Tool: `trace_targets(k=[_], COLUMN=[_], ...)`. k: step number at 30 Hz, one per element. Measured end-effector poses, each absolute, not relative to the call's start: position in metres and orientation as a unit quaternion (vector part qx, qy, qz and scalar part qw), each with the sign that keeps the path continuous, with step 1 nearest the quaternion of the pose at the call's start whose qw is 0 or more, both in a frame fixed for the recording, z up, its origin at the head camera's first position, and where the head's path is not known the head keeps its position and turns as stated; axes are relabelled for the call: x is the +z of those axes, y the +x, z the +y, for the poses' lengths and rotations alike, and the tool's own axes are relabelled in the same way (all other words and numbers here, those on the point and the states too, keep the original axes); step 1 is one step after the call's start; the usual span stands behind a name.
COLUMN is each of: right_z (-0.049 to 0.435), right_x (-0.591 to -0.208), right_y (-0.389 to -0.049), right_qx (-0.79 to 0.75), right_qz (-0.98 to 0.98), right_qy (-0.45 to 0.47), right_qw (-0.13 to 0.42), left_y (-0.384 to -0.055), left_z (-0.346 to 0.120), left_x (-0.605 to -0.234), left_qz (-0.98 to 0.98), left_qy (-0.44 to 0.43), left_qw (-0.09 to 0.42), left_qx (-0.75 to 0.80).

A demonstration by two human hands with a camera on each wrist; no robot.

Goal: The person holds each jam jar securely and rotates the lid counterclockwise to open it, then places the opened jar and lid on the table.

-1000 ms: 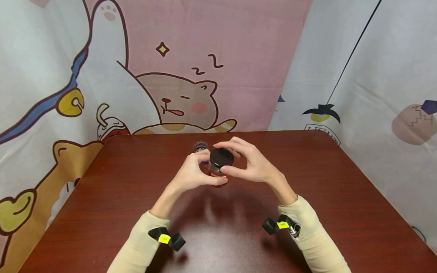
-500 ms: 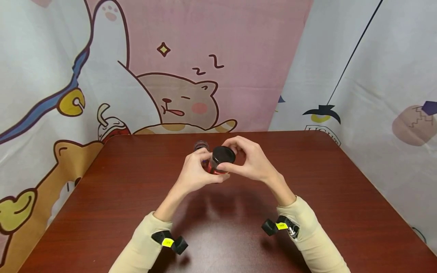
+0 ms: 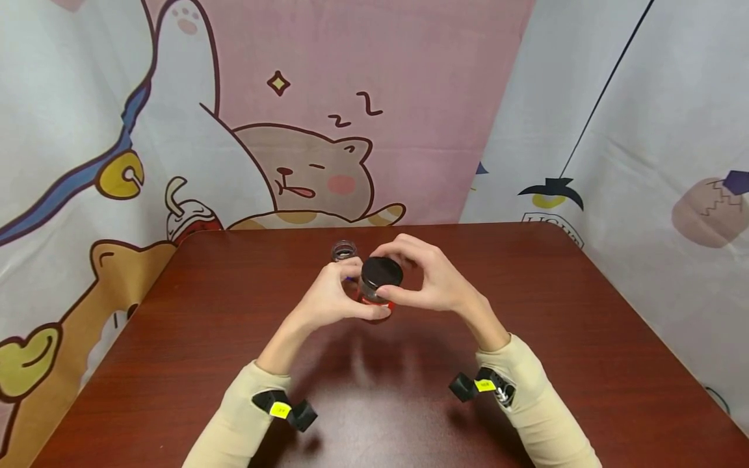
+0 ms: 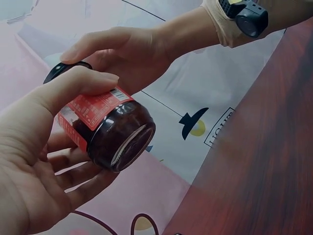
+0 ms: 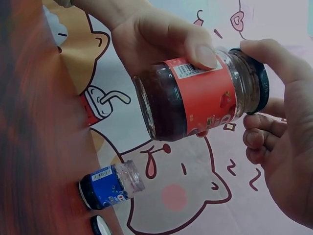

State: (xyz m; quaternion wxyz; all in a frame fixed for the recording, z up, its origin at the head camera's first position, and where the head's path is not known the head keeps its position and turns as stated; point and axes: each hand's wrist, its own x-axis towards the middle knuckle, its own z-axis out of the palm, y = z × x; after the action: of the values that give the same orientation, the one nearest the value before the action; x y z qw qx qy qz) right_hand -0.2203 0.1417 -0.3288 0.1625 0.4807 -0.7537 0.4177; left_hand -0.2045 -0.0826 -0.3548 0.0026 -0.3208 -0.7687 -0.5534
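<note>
A glass jar with a red label (image 5: 208, 95) and dark contents is held above the table, tilted. My left hand (image 3: 330, 296) grips its body, thumb across the label and fingers curled round the far side. The black lid (image 3: 381, 272) sits at the jar's mouth. My right hand (image 3: 430, 276) pinches the lid's rim between thumb and fingers, as the right wrist view also shows. Behind the left fingers stands a second jar with a blue label (image 5: 108, 187), its mouth uncovered. In the head view the left hand partly hides it.
A loose lid (image 5: 100, 225) lies on the table beside the blue-labelled jar, cut off by the frame edge. The dark red wooden table (image 3: 374, 416) reaches back to a printed cloth backdrop (image 3: 439, 117). Each forearm wears a black camera mount.
Half a second ago the jar was tipped further and the right fingers were set differently round the lid. Now jar and right hand are back close to their pose of one second ago.
</note>
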Motion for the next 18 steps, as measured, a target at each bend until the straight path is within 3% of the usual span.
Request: trace_targets(k=[5, 10, 18], right_z=[0.1426, 0.1434, 0.1413], right_x=[-0.3278, -0.3254, -0.3279], right_y=[-0.2195, -0.2184, -0.2187], right_qx=[0.411, 0.399, 0.395], right_qz=[-0.751, -0.762, -0.795], right_qy=[0.497, 0.495, 0.428], right_qw=[0.142, 0.124, 0.169], left_y=[-0.2060, -0.2059, -0.2025], left_z=[-0.0831, -0.0830, -0.0747], left_x=[-0.3550, -0.3553, -0.3590], left_qz=[-0.759, -0.770, -0.821], left_qy=[-0.329, -0.314, -0.277], left_qw=[-0.021, -0.009, 0.136], left_qx=[-0.562, -0.555, -0.481])
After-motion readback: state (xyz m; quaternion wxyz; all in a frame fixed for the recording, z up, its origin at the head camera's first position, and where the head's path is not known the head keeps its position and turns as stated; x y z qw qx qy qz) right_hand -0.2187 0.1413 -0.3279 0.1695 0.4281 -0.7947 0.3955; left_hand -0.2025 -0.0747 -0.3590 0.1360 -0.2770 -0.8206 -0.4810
